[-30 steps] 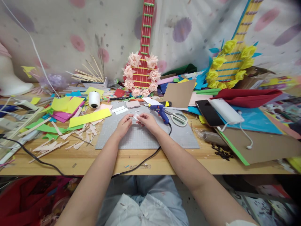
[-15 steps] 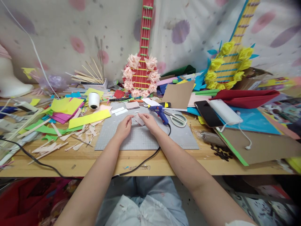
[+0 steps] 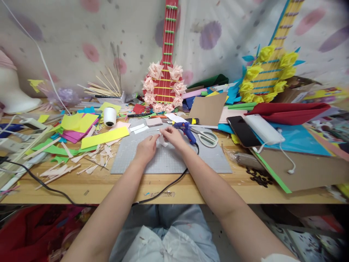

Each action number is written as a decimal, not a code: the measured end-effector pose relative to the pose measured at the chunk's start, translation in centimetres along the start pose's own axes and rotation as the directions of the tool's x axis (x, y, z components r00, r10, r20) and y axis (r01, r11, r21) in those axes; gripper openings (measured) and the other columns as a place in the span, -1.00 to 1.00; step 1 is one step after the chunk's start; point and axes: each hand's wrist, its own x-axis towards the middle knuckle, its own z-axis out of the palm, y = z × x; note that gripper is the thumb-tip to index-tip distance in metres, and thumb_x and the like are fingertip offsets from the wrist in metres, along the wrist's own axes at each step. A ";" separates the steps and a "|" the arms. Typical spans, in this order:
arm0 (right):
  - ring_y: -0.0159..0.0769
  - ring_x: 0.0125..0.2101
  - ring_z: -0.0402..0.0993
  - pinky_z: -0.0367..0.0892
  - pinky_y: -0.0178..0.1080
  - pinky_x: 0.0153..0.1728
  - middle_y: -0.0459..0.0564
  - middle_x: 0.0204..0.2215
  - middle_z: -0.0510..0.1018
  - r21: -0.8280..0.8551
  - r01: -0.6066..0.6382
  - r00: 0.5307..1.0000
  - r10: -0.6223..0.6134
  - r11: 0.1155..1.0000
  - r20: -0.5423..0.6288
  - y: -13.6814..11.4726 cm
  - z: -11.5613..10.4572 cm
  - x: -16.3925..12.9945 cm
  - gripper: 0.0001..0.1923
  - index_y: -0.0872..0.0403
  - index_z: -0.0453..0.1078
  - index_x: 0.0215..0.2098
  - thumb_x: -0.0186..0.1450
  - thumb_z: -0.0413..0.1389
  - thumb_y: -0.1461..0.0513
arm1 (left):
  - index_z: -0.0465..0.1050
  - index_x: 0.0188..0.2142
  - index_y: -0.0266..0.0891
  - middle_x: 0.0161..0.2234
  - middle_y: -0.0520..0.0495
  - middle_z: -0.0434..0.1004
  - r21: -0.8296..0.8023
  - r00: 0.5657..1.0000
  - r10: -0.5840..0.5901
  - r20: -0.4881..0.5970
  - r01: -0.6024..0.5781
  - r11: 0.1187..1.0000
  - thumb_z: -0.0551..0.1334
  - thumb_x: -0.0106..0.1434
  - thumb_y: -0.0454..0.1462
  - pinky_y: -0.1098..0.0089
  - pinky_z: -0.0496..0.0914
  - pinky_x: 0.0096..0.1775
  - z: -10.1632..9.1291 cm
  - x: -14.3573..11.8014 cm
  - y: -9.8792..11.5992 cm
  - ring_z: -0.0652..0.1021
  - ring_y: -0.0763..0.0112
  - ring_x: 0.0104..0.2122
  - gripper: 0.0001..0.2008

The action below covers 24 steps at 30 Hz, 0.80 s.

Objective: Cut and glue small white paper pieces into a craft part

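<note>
Pale paper piece point(image 3: 163, 140) sits pinched between left hand point(image 3: 146, 148) and right hand point(image 3: 174, 137), centre frame above grey mat point(image 3: 207, 160). Folding appears underway; next likely needs a firm, aligned crease.

Wooden table point(image 3: 114, 187) carries grey mat point(image 3: 169, 160), scraps point(image 3: 65, 169).

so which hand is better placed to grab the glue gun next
Right. The right hand sits just beside the blue glue gun, which lies on the gray mat on that side. The left hand is farther away, and both hands pinch the small pale paper piece.
</note>
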 end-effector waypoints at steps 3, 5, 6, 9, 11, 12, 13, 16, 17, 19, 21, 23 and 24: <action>-0.42 -0.52 0.29 0.25 -0.34 -0.47 -0.13 -0.61 0.36 0.024 0.010 1.000 -0.010 1.000 0.013 0.0 0.1 0.0 -0.71 0.09 0.28 -0.51 0.05 0.06 0.02 | 0.33 -0.05 -0.17 -0.24 -0.14 0.45 -0.073 0.999 -0.022 -0.027 0.020 0.997 -0.01 0.15 -0.39 0.37 0.27 -0.22 0.0 0.0 -0.1 0.46 0.28 -0.24 -0.62; -0.40 -0.48 0.31 0.26 -0.31 -0.41 -0.10 -0.56 0.39 0.022 -0.012 1.000 0.012 1.000 0.016 0.0 0.2 -0.1 -0.70 0.09 0.29 -0.47 0.09 0.02 0.01 | 0.34 -0.07 -0.17 -0.17 -0.13 0.44 -0.183 0.996 -0.050 -0.079 0.035 0.982 0.00 0.16 -0.38 0.36 0.26 -0.16 0.1 0.0 -0.3 0.44 0.29 -0.18 -0.64; -0.38 -0.44 0.33 0.27 -0.30 -0.38 -0.08 -0.51 0.41 0.012 -0.017 1.000 0.017 1.000 -0.003 -0.1 0.2 -0.3 -0.70 0.09 0.28 -0.44 0.10 0.01 0.01 | 0.34 -0.09 -0.18 -0.15 -0.12 0.43 -0.259 0.990 -0.084 -0.115 0.052 0.964 0.00 0.16 -0.37 0.36 0.26 -0.15 0.2 0.1 -0.3 0.43 0.31 -0.16 -0.67; -0.33 -0.26 0.32 0.24 -0.26 -0.22 0.00 -0.32 0.40 -0.074 0.068 0.982 -0.080 0.995 -0.173 -0.6 0.4 -1.3 -0.72 0.09 0.26 -0.33 0.09 0.05 0.07 | 0.33 -0.14 -0.21 -0.30 -0.08 0.45 -0.588 0.925 -0.334 -0.183 0.169 0.791 0.00 0.19 -0.30 0.41 0.31 -0.27 0.4 0.4 -0.3 0.46 0.39 -0.30 -0.73; -0.32 -0.18 0.27 0.20 -0.25 -0.13 0.02 -0.25 0.37 -0.167 0.171 0.939 -0.212 0.971 -0.272 -1.1 0.6 -2.1 -0.76 0.08 0.25 -0.29 0.11 0.03 0.12 | 0.30 -0.15 -0.22 -0.50 0.02 0.38 -0.810 0.851 -0.511 -0.116 0.217 0.544 0.01 0.18 -0.25 0.47 0.31 -0.44 0.5 0.8 0.0 0.42 0.48 -0.49 -0.75; -0.31 -0.17 0.25 0.19 -0.24 -0.11 0.02 -0.25 0.36 -0.206 0.217 0.917 -0.272 0.954 -0.294 -1.3 0.8 -2.5 -0.78 0.08 0.24 -0.29 0.12 0.02 0.15 | 0.28 -0.16 -0.22 -0.57 0.07 0.32 -0.886 0.822 -0.566 -0.067 0.211 0.412 0.03 0.17 -0.24 0.49 0.30 -0.49 0.6 0.9 0.2 0.39 0.51 -0.55 -0.75; -0.32 -0.19 0.25 0.19 -0.24 -0.12 0.01 -0.27 0.36 -0.232 0.252 0.900 -0.316 0.939 -0.299 -1.5 1.0 -2.8 -0.81 0.08 0.24 -0.30 0.14 0.00 0.16 | 0.27 -0.17 -0.22 -0.61 0.11 0.28 -0.936 0.802 -0.597 -0.026 0.191 0.297 0.05 0.15 -0.23 0.51 0.29 -0.51 0.6 1.1 0.4 0.38 0.53 -0.58 -0.76; -0.36 -0.33 0.29 0.25 -0.27 -0.24 -0.03 -0.37 0.37 -0.227 0.301 0.904 -0.353 0.926 -0.240 -1.8 1.6 -3.3 -0.87 0.09 0.25 -0.36 0.14 -0.01 0.20 | 0.26 -0.22 -0.21 -0.59 0.11 0.33 -0.990 0.776 -0.629 0.034 0.111 0.083 0.12 0.10 -0.23 0.49 0.35 -0.41 0.8 1.6 1.0 0.45 0.52 -0.51 -0.77; -0.38 -0.38 0.29 0.26 -0.29 -0.29 -0.05 -0.40 0.37 -0.216 0.298 0.918 -0.341 0.930 -0.201 -1.8 1.9 -3.3 -0.89 0.09 0.26 -0.39 0.14 -0.01 0.21 | 0.26 -0.23 -0.21 -0.56 0.09 0.37 -0.995 0.771 -0.635 0.051 0.097 0.038 0.13 0.09 -0.24 0.46 0.36 -0.36 0.9 1.8 1.1 0.47 0.51 -0.48 -0.78; -0.42 -0.44 0.29 0.26 -0.31 -0.36 -0.08 -0.44 0.37 -0.215 0.280 0.942 -0.311 0.936 -0.128 -1.6 2.2 -3.2 -0.91 0.09 0.28 -0.43 0.13 0.00 0.23 | 0.26 -0.25 -0.20 -0.50 0.05 0.44 -0.995 0.761 -0.642 0.093 0.089 -0.039 0.13 0.10 -0.28 0.42 0.36 -0.29 1.0 2.2 1.4 0.49 0.50 -0.43 -0.82; -0.44 -0.46 0.28 0.26 -0.33 -0.39 -0.08 -0.42 0.38 -0.230 0.266 0.952 -0.293 0.936 -0.091 -1.3 2.4 -3.0 -0.92 0.09 0.31 -0.44 0.11 0.01 0.24 | 0.25 -0.27 -0.20 -0.45 0.01 0.48 -0.989 0.748 -0.646 0.148 0.099 -0.111 0.10 0.12 -0.33 0.40 0.35 -0.25 1.1 2.6 1.6 0.51 0.49 -0.40 -0.86; -0.44 -0.46 0.28 0.26 -0.33 -0.40 -0.07 -0.38 0.39 -0.224 0.253 0.958 -0.276 0.941 -0.076 -1.0 2.4 -2.7 -0.89 0.08 0.34 -0.40 0.10 0.02 0.24 | 0.23 -0.28 -0.20 -0.41 -0.01 0.50 -0.978 0.733 -0.650 0.201 0.115 -0.172 0.06 0.15 -0.37 0.39 0.35 -0.24 1.0 3.0 2.1 0.52 0.49 -0.38 -0.88; -0.44 -0.46 0.29 0.26 -0.33 -0.40 -0.07 -0.37 0.40 -0.215 0.243 0.962 -0.263 0.946 -0.071 -0.8 2.4 -2.6 -0.88 0.08 0.35 -0.38 0.10 0.03 0.24 | 0.22 -0.28 -0.20 -0.40 -0.01 0.51 -0.973 0.725 -0.652 0.221 0.120 -0.196 0.04 0.16 -0.39 0.38 0.35 -0.23 1.0 3.2 2.3 0.52 0.49 -0.38 -0.87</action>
